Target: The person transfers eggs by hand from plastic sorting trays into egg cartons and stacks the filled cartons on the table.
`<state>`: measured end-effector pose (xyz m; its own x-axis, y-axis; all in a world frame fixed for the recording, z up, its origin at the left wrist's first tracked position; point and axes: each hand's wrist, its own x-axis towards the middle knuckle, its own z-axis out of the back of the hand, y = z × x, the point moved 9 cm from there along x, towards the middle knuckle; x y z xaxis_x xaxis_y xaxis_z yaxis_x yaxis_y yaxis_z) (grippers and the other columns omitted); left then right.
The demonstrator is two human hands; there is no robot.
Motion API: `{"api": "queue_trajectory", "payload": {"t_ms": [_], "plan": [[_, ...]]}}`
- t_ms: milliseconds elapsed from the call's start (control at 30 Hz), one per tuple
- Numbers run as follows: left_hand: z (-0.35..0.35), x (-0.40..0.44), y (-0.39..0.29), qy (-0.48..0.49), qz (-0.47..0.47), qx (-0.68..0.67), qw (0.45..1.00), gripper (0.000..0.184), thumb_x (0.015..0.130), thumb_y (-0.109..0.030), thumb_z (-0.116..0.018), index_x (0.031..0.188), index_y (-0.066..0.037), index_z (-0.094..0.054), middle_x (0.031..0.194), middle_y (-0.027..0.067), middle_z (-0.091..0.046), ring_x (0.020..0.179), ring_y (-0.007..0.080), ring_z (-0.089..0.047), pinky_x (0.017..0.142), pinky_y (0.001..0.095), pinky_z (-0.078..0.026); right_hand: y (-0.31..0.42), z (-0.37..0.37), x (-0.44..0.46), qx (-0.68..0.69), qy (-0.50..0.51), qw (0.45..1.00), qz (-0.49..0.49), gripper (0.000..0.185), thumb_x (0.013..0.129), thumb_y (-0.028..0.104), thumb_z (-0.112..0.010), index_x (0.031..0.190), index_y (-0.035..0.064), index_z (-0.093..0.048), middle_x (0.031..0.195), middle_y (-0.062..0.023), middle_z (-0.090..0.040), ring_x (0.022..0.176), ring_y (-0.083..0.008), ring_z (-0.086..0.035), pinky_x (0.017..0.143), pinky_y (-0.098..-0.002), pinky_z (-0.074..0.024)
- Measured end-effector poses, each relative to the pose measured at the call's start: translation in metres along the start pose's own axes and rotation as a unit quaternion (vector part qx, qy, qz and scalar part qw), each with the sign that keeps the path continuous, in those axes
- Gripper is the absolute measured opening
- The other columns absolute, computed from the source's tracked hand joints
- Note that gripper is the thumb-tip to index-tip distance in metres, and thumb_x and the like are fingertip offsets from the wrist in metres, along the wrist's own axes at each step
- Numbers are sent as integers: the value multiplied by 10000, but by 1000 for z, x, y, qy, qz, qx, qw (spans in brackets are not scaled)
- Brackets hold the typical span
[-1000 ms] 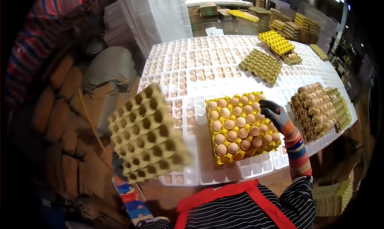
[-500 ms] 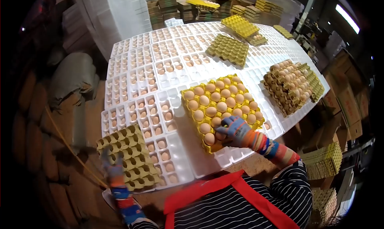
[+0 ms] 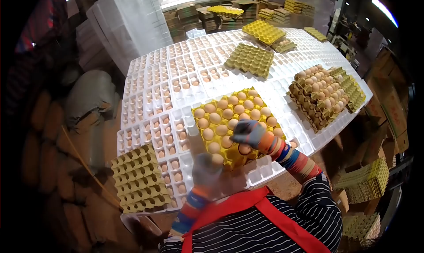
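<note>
A yellow egg tray filled with many brown eggs sits at the middle front of the white foam trays. Over its front half is my right hand, in a grey glove, with fingers curled down among the eggs; what they grip, if anything, is hidden. My left hand, smeared by motion, is at the tray's front left corner beside an egg. Several white foam trays cover the table, many with eggs in their pockets. An empty pulp tray lies at the left front.
Stacked pulp trays with eggs stand at the right. Farther back lie an olive tray and a yellow tray. Sacks are on the left; stacked trays and cartons are beyond the right edge.
My left hand has moved right, from the empty pulp tray to the egg tray's front left corner. My right hand has shifted slightly up and left over the eggs. The camera view has tilted slightly.
</note>
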<state>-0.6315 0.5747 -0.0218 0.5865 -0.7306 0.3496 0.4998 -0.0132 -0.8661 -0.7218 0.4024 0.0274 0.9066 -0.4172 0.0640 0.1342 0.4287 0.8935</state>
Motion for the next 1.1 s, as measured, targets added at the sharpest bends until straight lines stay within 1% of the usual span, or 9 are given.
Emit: {"api": "queue_trajectory", "payload": {"t_ms": [133,267,467,500,567,633,733,867,1100], "plan": [[3,4,44,-46,199,-578,790,279,753,-111,-584,1021,-34,-583,1048,116,-554,926,305,-599,808,409,-522,43,-59,8,-472,75,866,146,238,683,239,-675,859,104,-590,857,-94,-571,747,-246,-607,596,-366,-484],[35,18,41,-94,129,-195,968,160,788,-168,-539,833,-27,-601,837,110,-601,831,267,-626,706,358,-543,24,-69,22,-507,116,847,110,176,719,206,-630,874,124,-617,872,-89,-601,770,-259,-623,617,-356,-503],[-29,38,-47,81,-141,445,881,287,750,-196,-699,1004,-87,-620,949,87,-617,807,191,-626,704,258,-508,-16,3,28,174,67,980,-73,385,742,137,-670,1115,88,-588,1039,-131,-633,825,-217,-636,730,-310,-509],[-34,39,-35,103,-124,452,877,387,748,-175,-704,1111,-127,-579,973,92,-613,795,180,-621,704,265,-509,5,29,28,84,30,979,181,385,765,112,-640,1144,95,-575,1055,-125,-617,860,-202,-622,753,-305,-501],[-12,45,-18,60,-36,276,959,372,794,-189,-646,1146,-115,-553,972,91,-614,809,187,-623,679,276,-516,7,38,26,82,40,958,272,362,797,87,-604,1157,98,-574,1115,-102,-585,935,-173,-592,785,-286,-491],[8,42,16,0,149,-70,986,343,835,-159,-570,1161,-64,-526,967,92,-610,808,192,-626,587,287,-522,-21,18,34,245,143,958,-50,311,815,87,-593,1126,89,-598,1202,-70,-552,1014,-147,-559,801,-259,-490],[24,53,-5,-66,146,-431,888,502,773,-93,-631,1241,-15,-468,997,75,-595,774,162,-620,497,240,-501,38,8,32,-370,87,921,84,303,799,198,-616,1092,124,-640,1292,-114,-443,988,-247,-553,749,-312,-489],[-1,86,-26,42,58,377,923,527,658,-223,-740,1154,-154,-575,1157,94,-514,993,273,-565,820,382,-483,-6,-46,75,-661,90,742,64,326,686,328,-697,980,188,-674,1220,-101,-464,996,-321,-519,746,-394,-475],[-10,107,15,137,68,416,896,425,679,-388,-696,1045,-198,-592,1123,107,-483,965,295,-553,804,390,-481,25,-32,82,-505,164,844,71,250,721,309,-645,918,161,-689,1059,-115,-556,950,-294,-556,730,-373,-485]]}}
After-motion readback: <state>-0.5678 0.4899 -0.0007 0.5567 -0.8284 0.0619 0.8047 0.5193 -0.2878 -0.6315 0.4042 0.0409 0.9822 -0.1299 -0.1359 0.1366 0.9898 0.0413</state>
